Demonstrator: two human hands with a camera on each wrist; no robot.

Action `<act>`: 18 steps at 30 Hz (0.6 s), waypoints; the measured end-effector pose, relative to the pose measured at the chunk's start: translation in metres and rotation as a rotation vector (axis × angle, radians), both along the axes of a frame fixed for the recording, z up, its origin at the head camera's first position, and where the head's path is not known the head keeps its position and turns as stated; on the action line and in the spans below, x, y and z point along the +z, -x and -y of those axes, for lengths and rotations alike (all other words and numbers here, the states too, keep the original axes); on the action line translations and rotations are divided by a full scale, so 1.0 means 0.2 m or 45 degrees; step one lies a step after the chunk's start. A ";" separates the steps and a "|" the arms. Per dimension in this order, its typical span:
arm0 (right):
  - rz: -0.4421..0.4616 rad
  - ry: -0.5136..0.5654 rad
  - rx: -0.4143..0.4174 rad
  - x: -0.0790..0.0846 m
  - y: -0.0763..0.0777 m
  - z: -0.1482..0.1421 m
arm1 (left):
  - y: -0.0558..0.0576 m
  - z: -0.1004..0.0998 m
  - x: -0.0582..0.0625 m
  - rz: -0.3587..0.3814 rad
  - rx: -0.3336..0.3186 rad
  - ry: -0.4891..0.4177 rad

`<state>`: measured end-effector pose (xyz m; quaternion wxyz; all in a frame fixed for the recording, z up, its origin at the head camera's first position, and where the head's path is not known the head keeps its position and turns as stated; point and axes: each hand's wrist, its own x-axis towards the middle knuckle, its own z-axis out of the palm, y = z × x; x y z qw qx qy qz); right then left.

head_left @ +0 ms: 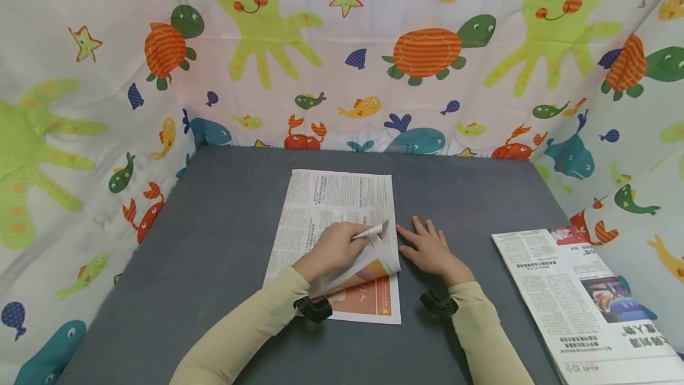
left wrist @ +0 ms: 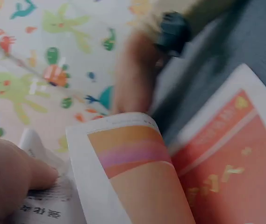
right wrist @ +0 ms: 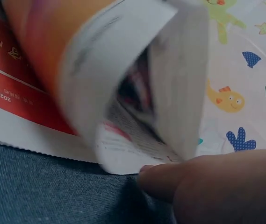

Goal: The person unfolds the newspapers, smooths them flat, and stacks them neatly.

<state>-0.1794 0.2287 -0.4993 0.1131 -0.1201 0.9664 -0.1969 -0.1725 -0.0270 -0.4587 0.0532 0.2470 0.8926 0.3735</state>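
Grey worktop (head_left: pixel 230 224) before you carries a rectangular black-and-white newspaper with an orange-red page (head_left: pixel 304 218), lying near the middle of the far edge. Your left hand (head_left: pixel 336 246) has its fingers clamped on the lifted, curling layers; your right hand (head_left: pixel 430 249), fingers apart, rests beside the newspaper's right side. A printed newspaper stack (head_left: pixel 561 296) lies along the right edge.

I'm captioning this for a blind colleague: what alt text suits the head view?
A person's left hand grips the lifted, curled-over part of a newspaper on a dark grey table, while the right hand rests, fingers spread, beside the newspaper's right edge. A newspaper stack lies to the right; a sea-animal-print fabric backdrop hangs behind.
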 end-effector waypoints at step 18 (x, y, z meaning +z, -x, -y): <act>-0.002 0.004 -0.035 0.00 0.00 0.04 | -0.12 0.67 0.20 -0.035 0.830 -1.171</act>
